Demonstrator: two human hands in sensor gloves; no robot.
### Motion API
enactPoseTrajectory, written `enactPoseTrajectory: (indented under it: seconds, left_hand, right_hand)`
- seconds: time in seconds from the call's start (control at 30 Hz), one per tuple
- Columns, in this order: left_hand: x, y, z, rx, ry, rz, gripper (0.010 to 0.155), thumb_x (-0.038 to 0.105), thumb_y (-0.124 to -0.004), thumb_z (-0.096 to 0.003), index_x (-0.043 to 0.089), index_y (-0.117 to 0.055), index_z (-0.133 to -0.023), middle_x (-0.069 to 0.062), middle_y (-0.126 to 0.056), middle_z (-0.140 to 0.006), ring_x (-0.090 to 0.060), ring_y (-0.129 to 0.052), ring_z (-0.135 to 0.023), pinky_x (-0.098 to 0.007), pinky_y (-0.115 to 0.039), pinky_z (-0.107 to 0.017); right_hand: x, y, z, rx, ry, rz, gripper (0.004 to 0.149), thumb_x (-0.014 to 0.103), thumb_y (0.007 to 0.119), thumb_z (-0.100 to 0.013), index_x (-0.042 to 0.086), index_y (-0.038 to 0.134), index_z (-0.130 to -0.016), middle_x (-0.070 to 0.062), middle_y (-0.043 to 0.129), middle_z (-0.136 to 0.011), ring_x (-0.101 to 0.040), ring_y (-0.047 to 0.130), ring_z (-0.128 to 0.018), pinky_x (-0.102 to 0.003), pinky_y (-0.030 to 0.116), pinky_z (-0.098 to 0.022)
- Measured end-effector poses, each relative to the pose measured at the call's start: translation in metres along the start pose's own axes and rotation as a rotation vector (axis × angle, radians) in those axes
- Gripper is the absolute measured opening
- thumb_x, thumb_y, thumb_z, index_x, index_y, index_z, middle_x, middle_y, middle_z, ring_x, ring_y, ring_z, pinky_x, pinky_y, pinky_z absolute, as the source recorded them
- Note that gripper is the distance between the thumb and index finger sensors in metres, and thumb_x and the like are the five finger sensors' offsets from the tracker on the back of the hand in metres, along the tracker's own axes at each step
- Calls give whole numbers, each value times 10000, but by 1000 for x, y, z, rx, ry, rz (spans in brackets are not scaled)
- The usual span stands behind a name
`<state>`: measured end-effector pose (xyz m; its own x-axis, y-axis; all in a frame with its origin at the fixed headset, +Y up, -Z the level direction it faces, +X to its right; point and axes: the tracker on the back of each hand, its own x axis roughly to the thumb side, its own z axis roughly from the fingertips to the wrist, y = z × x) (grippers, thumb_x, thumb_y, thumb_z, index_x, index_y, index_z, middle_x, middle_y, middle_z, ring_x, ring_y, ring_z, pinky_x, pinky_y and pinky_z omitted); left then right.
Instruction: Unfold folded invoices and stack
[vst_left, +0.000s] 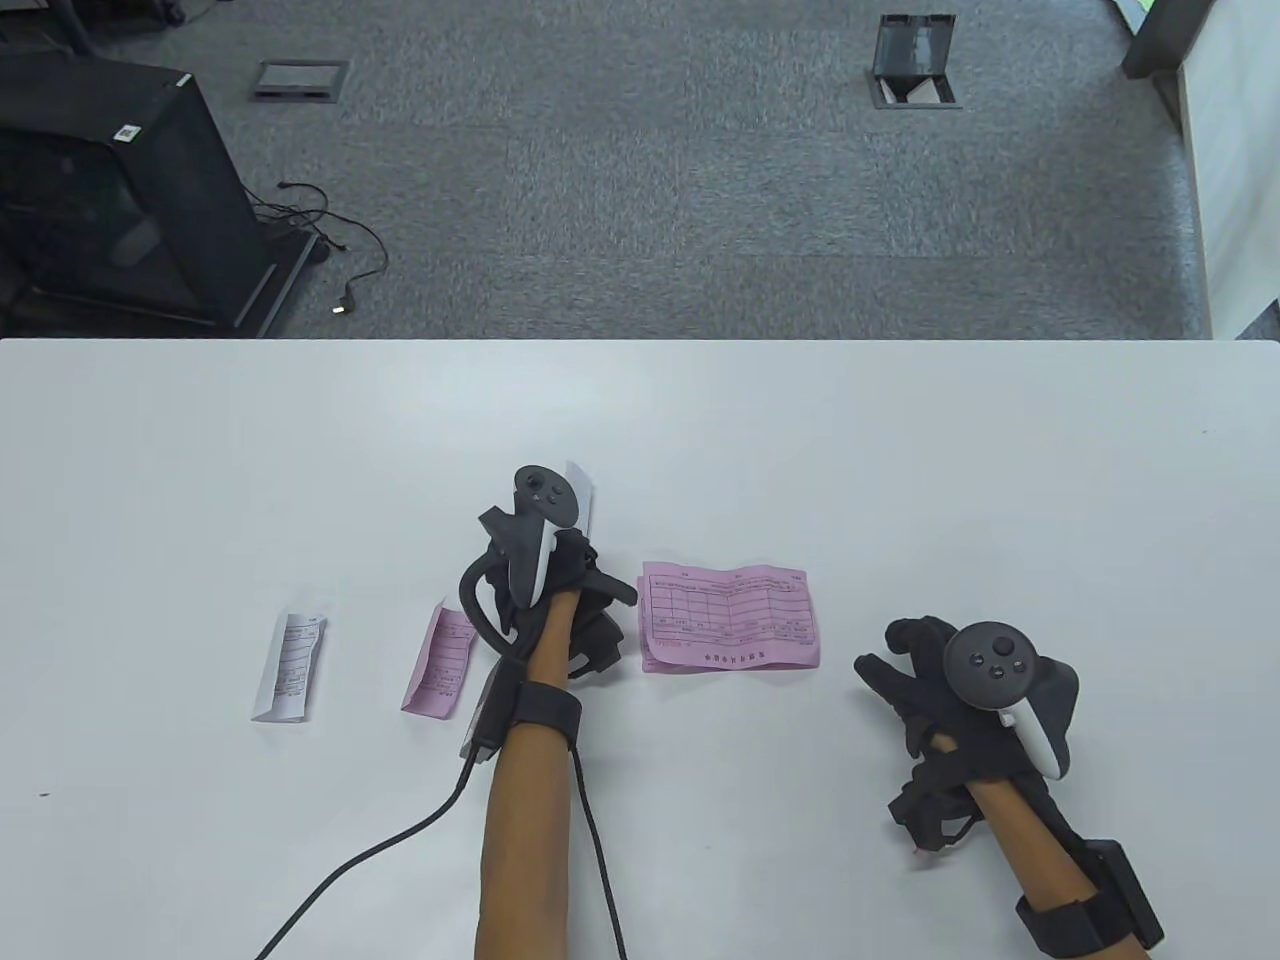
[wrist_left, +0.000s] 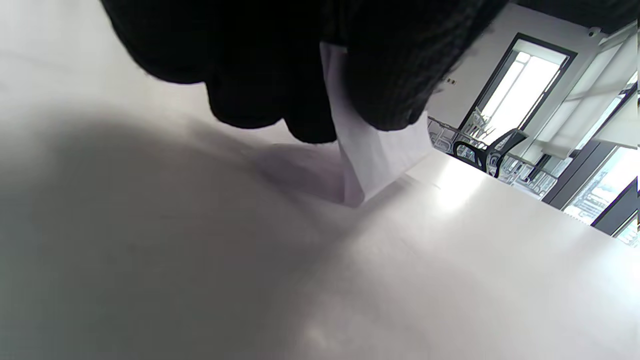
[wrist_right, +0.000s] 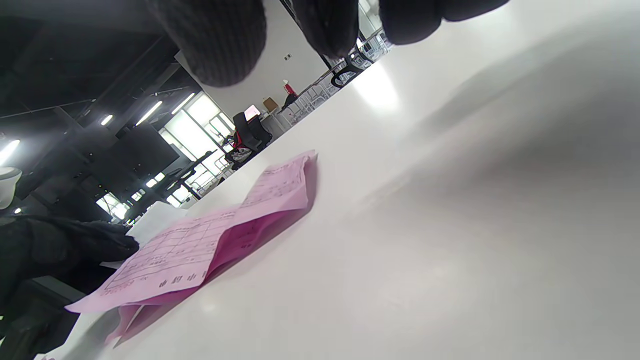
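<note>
Table (vst_left: 200, 480) is what I see first, white, and I take the unfolded pink stack (vst_left: 730, 615) near its middle as my landmark. Farthest left of that stack lies a folded white invoice (vst_left: 290, 667), flat on the surface. Nearer the stack, but still left of it, lies a folded pink invoice (vst_left: 440, 663). Just beside the stack's left edge my left hand (vst_left: 565, 590) is raised, its fingers (wrist_left: 270, 75) and thumb pinching a folded white slip (wrist_left: 370, 150) that stands on end, its lower corner touching the tabletop in the left wrist view. The pink stack itself lies open, creased, printed side up. Right of the stack, apart from it, my right hand (vst_left: 925, 680) hovers low with fingers (wrist_right: 220, 45) spread and relaxed, holding nothing.
</note>
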<state>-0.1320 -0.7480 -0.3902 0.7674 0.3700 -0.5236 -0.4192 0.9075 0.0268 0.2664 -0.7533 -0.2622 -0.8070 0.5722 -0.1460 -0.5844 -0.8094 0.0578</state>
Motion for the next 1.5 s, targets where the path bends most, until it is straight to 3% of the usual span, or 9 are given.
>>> enactPoseTrajectory:
  seconds: [0.23,0.4,0.7,0.83,0.87,1.03,1.1,1.2,1.5]
  left_hand:
    - [-30,45,31,44,-135,193,572,284,-878,-500,202,-688,-1033,-70,-946,-791,-291,-885,-725,-498,-761,-568]
    - [-58,67,72,-33,-280,466,532,272,-859,-510,219,-713,-1019,-77,-938,-808,-300,-875,-739,-502,-752,-572]
    - [-81,30,146,-215,-521,820,512,288,-852,-518,243,-722,-1011,-56,-940,-820,-287,-880,-751,-491,-759,-580]
    - [-68,-1,162,-636,-673,1053,500,273,-831,-535,241,-713,-1020,-68,-927,-839,-305,-864,-773,-505,-741,-594]
    - [-66,-4,164,-679,-689,1086,495,268,-828,-537,242,-716,-1019,-71,-926,-841,-311,-859,-778,-511,-735,-597]
    - [-58,-21,169,-908,-763,1103,485,269,-806,-552,249,-708,-1026,-69,-908,-859,-315,-842,-801,-517,-721,-615]
    - [-58,-25,168,-888,-739,1100,485,268,-810,-548,247,-714,-1023,-71,-915,-852,-318,-847,-796,-519,-725,-610]
    - [-60,-30,165,-902,-723,1072,487,269,-811,-548,250,-711,-1024,-69,-914,-854,-317,-845,-800,-519,-723,-612]
    - [-70,-33,165,-735,-652,977,489,270,-818,-543,239,-710,-1020,-72,-917,-848,-315,-849,-790,-515,-726,-606]
  right_hand:
    - [6,-3,4,-19,-16,-37,623,530,705,-510,182,560,-1006,-224,481,-1098,-520,436,-992,-724,400,-663]
    - [23,0,11,1,-83,-81,625,529,705,-510,185,555,-1011,-217,483,-1099,-515,439,-993,-725,401,-663]
    - [54,21,27,126,-235,-190,668,524,707,-514,197,507,-1061,-210,472,-1109,-514,423,-1003,-727,393,-666]
    - [62,30,30,225,-319,-344,738,540,709,-506,203,444,-1107,-206,444,-1128,-516,389,-1018,-729,378,-673]
    - [63,32,30,248,-333,-369,762,547,711,-503,205,420,-1119,-207,425,-1137,-519,372,-1023,-731,373,-674]
    - [63,52,28,685,-438,-830,896,563,722,-501,175,245,-1153,-230,278,-1172,-559,213,-1040,-757,302,-671]
    - [64,57,29,774,-440,-918,897,554,730,-504,165,252,-1155,-230,264,-1176,-557,189,-1045,-756,285,-676]
    - [66,63,32,779,-448,-939,838,531,726,-517,185,300,-1151,-223,305,-1170,-548,228,-1045,-741,322,-679]
    - [65,65,32,637,-365,-990,460,394,745,-536,241,630,-954,-137,646,-1029,-456,567,-964,-659,468,-682]
